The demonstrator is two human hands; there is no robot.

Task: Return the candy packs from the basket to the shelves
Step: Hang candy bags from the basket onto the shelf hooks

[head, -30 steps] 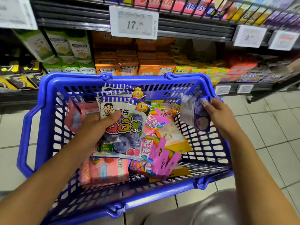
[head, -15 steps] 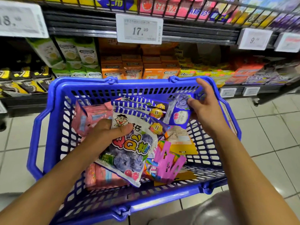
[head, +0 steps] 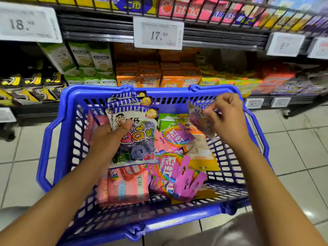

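A blue plastic basket (head: 165,96) sits in front of me, holding several candy packs. My left hand (head: 108,139) grips a stack of blue-and-white QQ gummy packs (head: 140,139) with a blueberry picture, thumb pressed on the front one. My right hand (head: 225,118) pinches a small purple candy pack (head: 198,119) above the basket's right side. Pink Skittles packs (head: 175,173) and pink wrapped packs (head: 127,185) lie on the basket floor, with an orange pack (head: 200,151) under them.
Store shelves stand just behind the basket, with green (head: 92,59) and orange Doublemint boxes (head: 150,77), black-yellow packs at left and yellow boxes (head: 230,80) at right. Price tags (head: 158,33) hang from the upper shelf rail. Tiled floor (head: 292,148) lies on either side.
The view has moved closer to the shelves. My right hand shifted right and up with the small purple pack. My left hand tilted the QQ stack more upright.
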